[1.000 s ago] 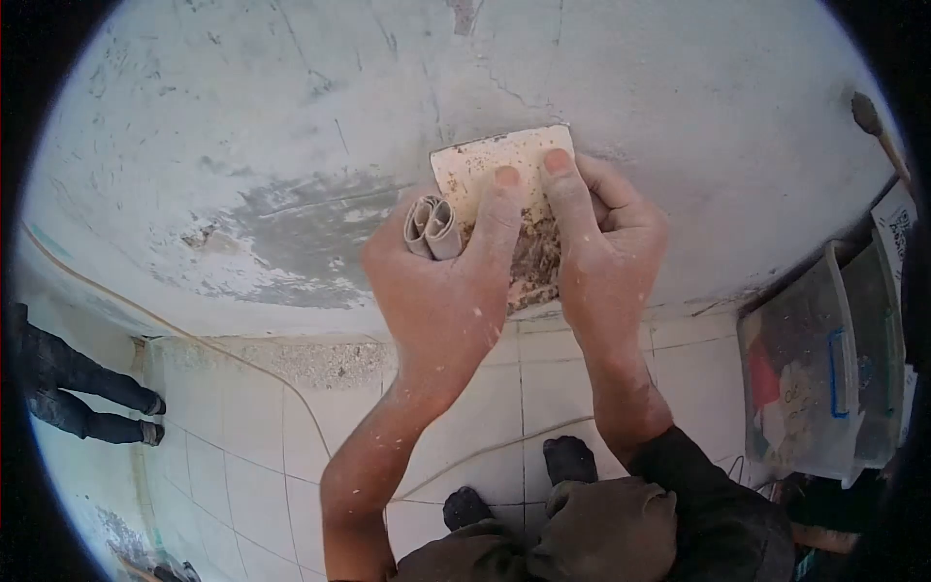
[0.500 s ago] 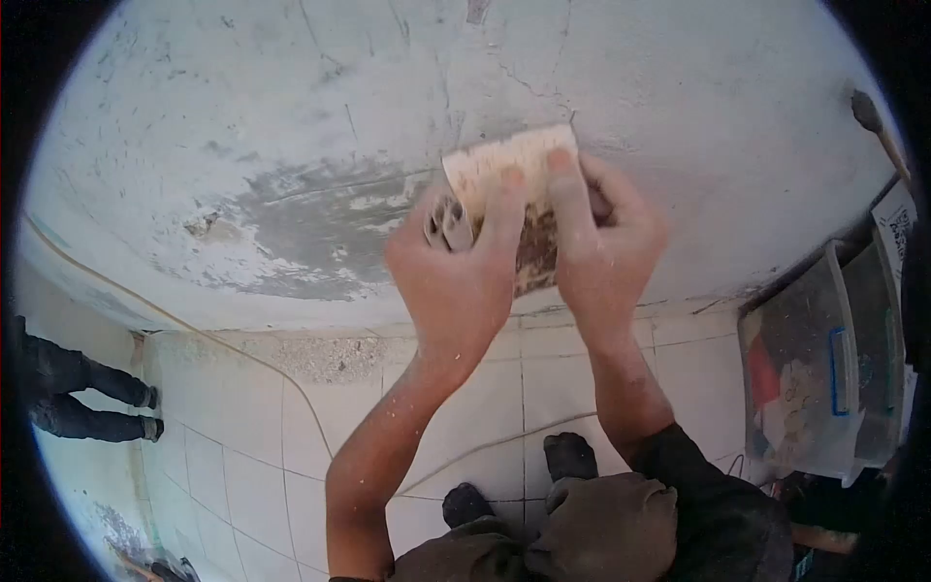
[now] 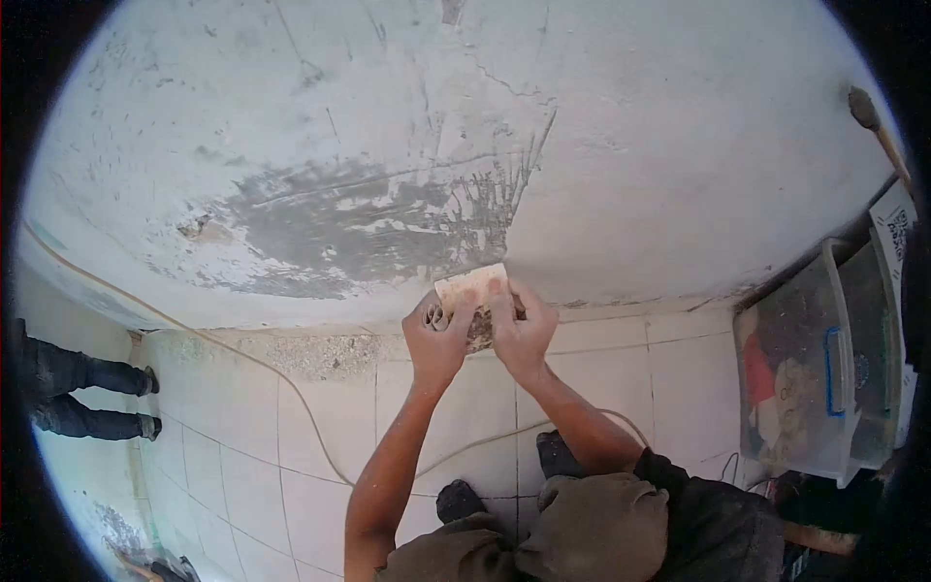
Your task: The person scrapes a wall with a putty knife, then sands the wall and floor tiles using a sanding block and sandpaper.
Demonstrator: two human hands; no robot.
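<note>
A pale, brown-stained scraper-like blade [image 3: 472, 286] is gripped between both hands, low against the white wall [image 3: 640, 194]. My left hand [image 3: 435, 341] is closed on its left side, thumb on the face. My right hand [image 3: 525, 332] is closed on its right side, thumb also on the face. The fingers behind it are mostly hidden. Above and left of the hands, a grey scraped patch [image 3: 359, 218] with streaks marks the wall.
Debris [image 3: 335, 356] lies on the tiled floor [image 3: 572, 388] at the wall's foot. A cable [image 3: 291, 383] crosses the floor. Clear plastic bins [image 3: 790, 378] stand at right, below a long-handled tool [image 3: 878, 131]. Another person's legs [image 3: 87, 388] are at far left.
Both hands have moved down the wall with the blade, away from the camera. More of the grey patch and its streaks now shows.
</note>
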